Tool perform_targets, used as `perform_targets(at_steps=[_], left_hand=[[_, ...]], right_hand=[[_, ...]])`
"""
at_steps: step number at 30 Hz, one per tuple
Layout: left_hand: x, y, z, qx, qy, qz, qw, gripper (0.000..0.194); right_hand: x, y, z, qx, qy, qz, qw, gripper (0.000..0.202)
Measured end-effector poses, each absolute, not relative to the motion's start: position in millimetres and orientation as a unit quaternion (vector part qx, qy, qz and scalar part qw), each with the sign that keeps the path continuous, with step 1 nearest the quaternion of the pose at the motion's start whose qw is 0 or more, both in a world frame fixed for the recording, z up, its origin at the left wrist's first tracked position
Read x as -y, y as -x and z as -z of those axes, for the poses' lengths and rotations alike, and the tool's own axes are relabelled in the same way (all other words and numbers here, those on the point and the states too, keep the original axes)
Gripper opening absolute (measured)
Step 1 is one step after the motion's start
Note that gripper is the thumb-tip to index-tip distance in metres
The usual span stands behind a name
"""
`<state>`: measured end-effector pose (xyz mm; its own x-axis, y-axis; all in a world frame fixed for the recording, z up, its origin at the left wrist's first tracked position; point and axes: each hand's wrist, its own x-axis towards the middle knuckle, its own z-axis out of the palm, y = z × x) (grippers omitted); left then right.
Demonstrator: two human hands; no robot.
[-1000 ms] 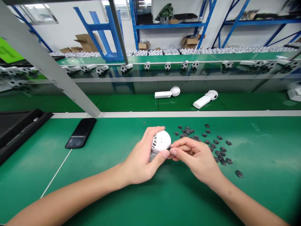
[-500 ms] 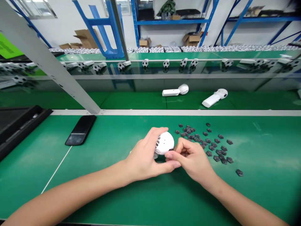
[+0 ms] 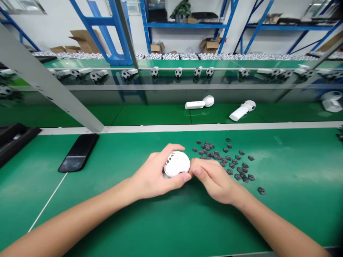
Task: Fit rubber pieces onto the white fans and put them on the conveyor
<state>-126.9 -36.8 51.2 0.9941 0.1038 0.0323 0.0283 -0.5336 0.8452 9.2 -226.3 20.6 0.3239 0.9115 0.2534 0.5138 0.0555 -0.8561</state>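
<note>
A round white part [image 3: 177, 164] with dark slots along its left side is gripped between the thumb and fingers of my left hand [image 3: 158, 175]. Against its right edge rest the curled fingers of my right hand [image 3: 214, 178]; whatever they may hold is hidden. Beyond and to the right of my right hand, several small black pieces [image 3: 242, 169] lie scattered on the green table [image 3: 128, 221].
A black phone [image 3: 79, 152] lies at the left, near a black tray [image 3: 18, 141]. Behind the white rail [image 3: 187, 127] are two white handheld items with round heads [image 3: 197, 104] [image 3: 241, 111]. A slanting metal post [image 3: 64, 96] rises at the left.
The view has shifted a little to the right. The white part is turned slightly in my left hand, and my right fingers have moved from its lower edge to its right side.
</note>
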Motion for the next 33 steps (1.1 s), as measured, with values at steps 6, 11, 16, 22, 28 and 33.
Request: perform_targets(at_steps=[6, 11, 16, 22, 28, 33], left_hand=[[27, 125, -57, -0.037, -0.848, -0.034, 0.527, 0.042], [27, 127, -45, -0.036, -0.825, -0.139, 0.547, 0.055], [29, 120, -20, 0.088, -0.854, -0.259, 0.442, 0.081], [22, 115, 9, 0.084, -0.896, -0.263, 0.347, 0.076], [27, 120, 13, -0.038, -0.884, -0.227, 0.407, 0.071], [29, 117, 7, -0.104, -0.821, -0.202, 0.524, 0.075]], right_hand=[[233, -68, -17, 0.436, 0.823, -0.067, 0.358, 0.035], [222, -72, 4, 0.486, 0.847, -0.01, 0.214, 0.028], [213, -67, 4, 0.511, 0.835, -0.003, 0.204, 0.015], [212, -59, -1, 0.486, 0.825, -0.052, 0.285, 0.006], [226, -43, -18, 0.454, 0.785, -0.17, 0.386, 0.021], [236, -27, -34, 0.487, 0.756, -0.203, 0.388, 0.02]])
